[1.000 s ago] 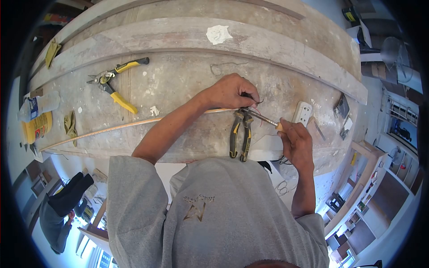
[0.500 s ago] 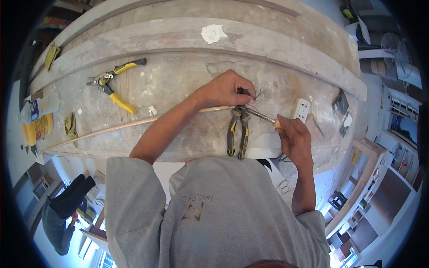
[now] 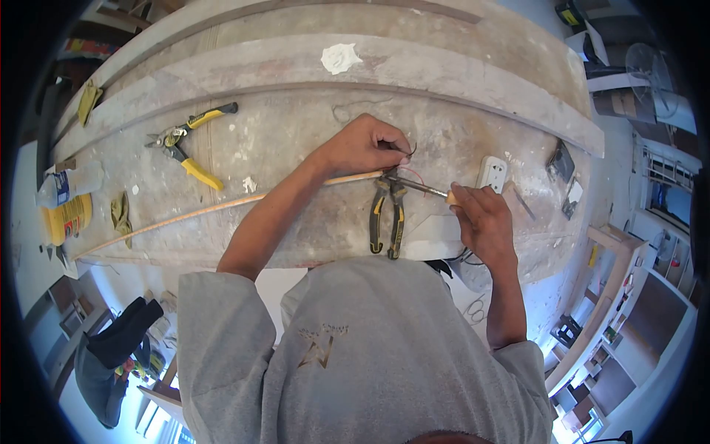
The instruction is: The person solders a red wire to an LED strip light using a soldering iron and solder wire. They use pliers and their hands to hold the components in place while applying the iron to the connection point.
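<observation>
My left hand (image 3: 366, 144) is closed on thin dark and red wires (image 3: 411, 172) at the end of a long thin tan tube (image 3: 222, 204) lying across the dusty workbench (image 3: 296, 126). My right hand (image 3: 479, 220) grips a screwdriver (image 3: 423, 188) by its pale handle, and the metal shaft points left at the wires beside my left fingers. Black-and-yellow pliers (image 3: 384, 222) lie on the bench just below my left hand, jaws toward the tube's end.
Yellow-handled snips (image 3: 185, 144) lie at the left. A white socket plate (image 3: 493, 174) sits right of the screwdriver, with small dark parts (image 3: 563, 166) beyond it. A yellow can (image 3: 66, 220) and a bottle (image 3: 70, 185) stand at the far left edge. A raised ledge (image 3: 444, 81) runs along the back.
Both hands keep their grip and stay at the tube's end. The whole scene has shifted slightly up and left in view; the screwdriver's tip stays at the wires.
</observation>
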Motion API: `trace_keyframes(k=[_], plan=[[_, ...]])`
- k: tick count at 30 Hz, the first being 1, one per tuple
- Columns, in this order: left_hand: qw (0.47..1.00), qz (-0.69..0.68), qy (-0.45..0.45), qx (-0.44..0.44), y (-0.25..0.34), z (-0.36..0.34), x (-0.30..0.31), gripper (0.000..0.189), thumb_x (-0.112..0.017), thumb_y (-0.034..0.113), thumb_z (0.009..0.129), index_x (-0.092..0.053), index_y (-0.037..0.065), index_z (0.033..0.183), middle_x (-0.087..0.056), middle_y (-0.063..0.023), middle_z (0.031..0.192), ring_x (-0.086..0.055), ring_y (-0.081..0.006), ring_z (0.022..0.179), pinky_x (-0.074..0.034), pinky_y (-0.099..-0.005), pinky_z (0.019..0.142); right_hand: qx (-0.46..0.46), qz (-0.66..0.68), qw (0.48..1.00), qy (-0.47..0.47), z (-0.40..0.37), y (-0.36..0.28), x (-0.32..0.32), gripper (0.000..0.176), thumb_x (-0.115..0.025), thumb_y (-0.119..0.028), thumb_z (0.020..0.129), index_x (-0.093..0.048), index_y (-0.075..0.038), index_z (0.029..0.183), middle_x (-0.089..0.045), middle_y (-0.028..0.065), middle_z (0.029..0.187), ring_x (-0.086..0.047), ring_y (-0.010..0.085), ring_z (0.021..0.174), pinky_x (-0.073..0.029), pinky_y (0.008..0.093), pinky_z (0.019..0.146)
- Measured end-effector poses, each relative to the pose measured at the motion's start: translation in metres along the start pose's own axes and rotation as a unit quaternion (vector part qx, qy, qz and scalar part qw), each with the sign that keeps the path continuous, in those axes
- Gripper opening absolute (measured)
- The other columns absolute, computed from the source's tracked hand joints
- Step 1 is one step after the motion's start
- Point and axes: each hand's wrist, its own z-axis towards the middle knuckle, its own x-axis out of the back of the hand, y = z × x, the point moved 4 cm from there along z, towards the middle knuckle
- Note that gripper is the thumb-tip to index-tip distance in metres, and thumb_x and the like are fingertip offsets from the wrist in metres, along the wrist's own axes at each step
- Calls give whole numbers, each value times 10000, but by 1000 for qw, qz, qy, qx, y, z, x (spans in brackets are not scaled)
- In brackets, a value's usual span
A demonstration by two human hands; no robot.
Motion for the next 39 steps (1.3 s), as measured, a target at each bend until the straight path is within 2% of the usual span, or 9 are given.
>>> trace_keyframes(k=[6,17,28,39], plan=[[999,-32,-8,-7,-7,2,2,70,-743,-9,965,-780,-43,1014,-769,-61,895,-698,-111,814,-572,-285,760,8,-15,1000,-3,3,0,0,517,-829,-38,818,-728,-16,1324,-764,120,1079,-669,298,908,-503,444,745],[999,-4,-2,-53,-8,3,6,59,-745,-29,947,-779,-19,994,-773,-76,893,-720,-137,848,-573,-312,796,2,-14,1000,-5,8,-4,12,473,-818,-50,842,-733,-25,1306,-770,101,1114,-666,294,918,-512,447,784],[998,-11,10,-65,-5,1,6,51,-749,-16,953,-777,-23,995,-782,-82,910,-721,-136,848,-571,-307,791,44,-100,993,-38,24,-12,23,428,-790,-80,868,-743,-41,1292,-761,64,1088,-661,257,946,-502,419,808],[998,-15,20,-62,-1,0,8,65,-756,-19,935,-781,-14,995,-770,-74,907,-703,-127,842,-551,-296,767,22,-60,998,-18,16,-3,11,472,-810,-53,845,-741,-50,1312,-771,74,1113,-669,268,951,-509,427,808]])
